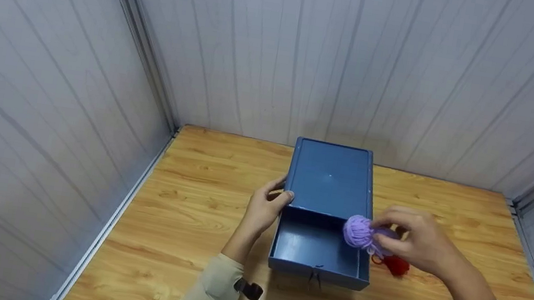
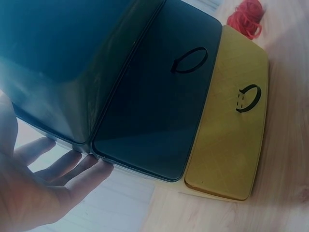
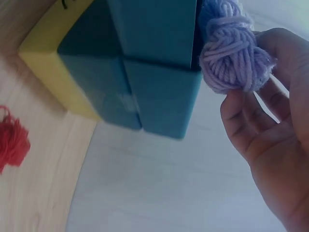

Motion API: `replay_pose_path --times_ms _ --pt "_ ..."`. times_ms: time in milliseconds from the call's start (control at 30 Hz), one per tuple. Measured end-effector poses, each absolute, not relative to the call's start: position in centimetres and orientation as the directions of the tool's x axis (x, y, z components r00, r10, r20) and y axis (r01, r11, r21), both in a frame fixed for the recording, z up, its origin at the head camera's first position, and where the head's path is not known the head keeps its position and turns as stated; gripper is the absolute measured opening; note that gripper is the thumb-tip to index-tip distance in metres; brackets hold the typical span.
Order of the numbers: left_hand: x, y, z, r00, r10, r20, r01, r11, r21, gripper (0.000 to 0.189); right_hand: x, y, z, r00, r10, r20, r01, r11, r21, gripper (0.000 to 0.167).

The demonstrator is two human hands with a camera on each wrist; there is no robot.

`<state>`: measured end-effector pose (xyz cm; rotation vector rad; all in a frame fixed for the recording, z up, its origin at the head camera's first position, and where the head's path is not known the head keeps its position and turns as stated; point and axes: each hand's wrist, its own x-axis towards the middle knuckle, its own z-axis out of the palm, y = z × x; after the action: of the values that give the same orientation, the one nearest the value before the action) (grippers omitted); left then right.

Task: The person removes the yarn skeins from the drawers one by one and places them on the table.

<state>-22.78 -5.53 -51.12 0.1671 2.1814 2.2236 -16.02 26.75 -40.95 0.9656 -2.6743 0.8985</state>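
Observation:
My right hand pinches a bundle of purple yarn between thumb and fingers, over the right wall of an open drawer. That blue top drawer is pulled out toward me from a small drawer cabinet; its visible floor is bare. On the cabinet's left side rests my left hand, thumb at the top front corner. The left wrist view shows its fingertips touching the side, fingers mostly straight. In the right wrist view the yarn bundle hangs beside the drawer's upper edge.
Under the open drawer are a closed dark blue drawer and a yellow drawer, each with a black loop pull. Red yarn lies on the wooden table to the cabinet's right. Pale panel walls enclose the table.

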Motion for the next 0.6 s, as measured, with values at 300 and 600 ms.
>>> replay_pose_path --times_ms 300,600 --pt "-22.7 -5.6 -51.0 -0.994 0.099 0.054 0.052 -0.024 0.998 0.056 -16.2 30.6 -41.8 -0.833 -0.393 0.389 -0.549 0.677 -0.490 0.022" --pt "-22.7 -5.6 -51.1 -0.995 0.086 0.041 0.040 -0.015 0.999 0.055 -17.2 34.4 -44.5 -0.907 -0.263 0.328 -0.407 0.745 -0.529 0.014"
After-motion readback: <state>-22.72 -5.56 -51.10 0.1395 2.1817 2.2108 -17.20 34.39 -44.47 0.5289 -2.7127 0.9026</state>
